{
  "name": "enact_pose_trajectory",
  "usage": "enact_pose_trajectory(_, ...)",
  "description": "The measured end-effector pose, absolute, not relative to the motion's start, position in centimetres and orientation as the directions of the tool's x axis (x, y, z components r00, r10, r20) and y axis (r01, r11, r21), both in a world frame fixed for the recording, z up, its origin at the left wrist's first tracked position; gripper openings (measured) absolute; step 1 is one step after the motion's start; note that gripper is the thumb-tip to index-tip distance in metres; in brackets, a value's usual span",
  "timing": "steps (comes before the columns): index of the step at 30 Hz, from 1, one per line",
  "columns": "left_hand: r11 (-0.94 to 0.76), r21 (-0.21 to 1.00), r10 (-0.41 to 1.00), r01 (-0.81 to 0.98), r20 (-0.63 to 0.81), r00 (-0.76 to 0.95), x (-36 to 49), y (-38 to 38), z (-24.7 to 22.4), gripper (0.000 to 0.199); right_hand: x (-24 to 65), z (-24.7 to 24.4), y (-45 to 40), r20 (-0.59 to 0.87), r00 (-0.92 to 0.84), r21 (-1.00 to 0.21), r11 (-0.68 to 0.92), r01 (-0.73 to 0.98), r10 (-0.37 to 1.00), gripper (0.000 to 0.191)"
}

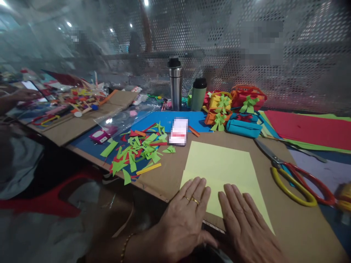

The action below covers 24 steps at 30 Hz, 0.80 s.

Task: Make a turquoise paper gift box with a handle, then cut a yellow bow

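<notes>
A sheet of pale yellow paper (222,160) lies on brown cardboard at the table's near edge, with a fold line or overlapping layer across its lower part. My left hand (186,215) rests flat on the paper's lower left, fingers stretched out, two rings on them. Beside it my right hand (244,219) lies flat on the lower right part, fingers extended. Neither hand grips anything. To the right of the paper sit large scissors (294,179) with one red and one yellow handle loop, their blades pointing away to the upper left.
Green and red paper scraps (139,146) are heaped to the left, near a phone (178,131). Behind stand a steel bottle (176,86), a green tumbler (199,95) and several small folded paper bags (219,109). Coloured sheets (309,128) are stacked at right. Another person's hand (24,95) shows far left.
</notes>
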<state>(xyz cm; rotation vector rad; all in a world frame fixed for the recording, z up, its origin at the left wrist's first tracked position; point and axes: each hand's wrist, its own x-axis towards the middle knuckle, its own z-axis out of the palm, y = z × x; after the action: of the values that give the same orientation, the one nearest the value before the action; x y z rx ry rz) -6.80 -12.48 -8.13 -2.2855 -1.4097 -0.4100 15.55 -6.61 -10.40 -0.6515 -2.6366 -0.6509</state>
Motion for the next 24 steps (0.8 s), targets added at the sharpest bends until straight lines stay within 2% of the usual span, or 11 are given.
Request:
enact_pose_trajectory(6, -0.375, -0.194, 0.783, 0.907, 0.458, 0.421, -9.6, -14.0, -7.5, 0.089, 15.8, -11.0, -6.5, 0.417, -0.840, 0.341, 0.797, 0.499, 0.348, 0.080)
enact_pose_trajectory(11, -0.297, -0.090, 0.740, 0.951, 0.607, 0.289, -8.5, -13.4, -7.2, 0.077, 15.8, -10.9, -6.5, 0.397, -0.849, 0.374, 0.783, 0.496, 0.348, 0.080)
enact_pose_trajectory(13, -0.330, -0.088, 0.675, 0.940, 0.674, 0.301, -7.0, -12.7, -7.0, 0.068, 15.9, -10.9, -6.5, 0.389, -0.854, 0.358, 0.798, 0.484, 0.344, 0.082)
enact_pose_trajectory(14, -0.382, -0.125, 0.643, 0.916, 0.676, 0.360, -6.3, -12.3, -6.9, 0.062, 16.1, -10.9, -6.5, 0.390, -0.860, 0.351, 0.810, 0.470, 0.329, 0.083)
enact_pose_trajectory(17, -0.473, -0.190, 0.668, 0.861, 0.559, 0.490, -4.8, -11.3, -7.0, 0.076, 16.4, -11.1, -6.6, 0.392, -0.868, 0.360, 0.818, 0.448, 0.303, 0.085)
enact_pose_trajectory(19, -0.494, -0.192, 0.713, 0.848, 0.470, 0.521, -4.4, -10.9, -7.5, 0.085, 16.4, -11.2, -6.7, 0.379, -0.861, 0.371, 0.796, 0.478, 0.340, 0.083)
enact_pose_trajectory(22, -0.515, -0.190, 0.729, 0.836, 0.417, 0.543, -4.5, -11.0, -8.4, 0.081, 16.4, -11.5, -6.7, 0.373, -0.849, 0.377, 0.775, 0.507, 0.374, 0.078)
enact_pose_trajectory(24, -0.546, -0.162, 0.724, 0.822, 0.403, 0.560, -5.3, -11.1, -8.3, 0.077, 16.4, -11.7, -6.6, 0.390, -0.854, 0.382, 0.784, 0.489, 0.343, 0.076)
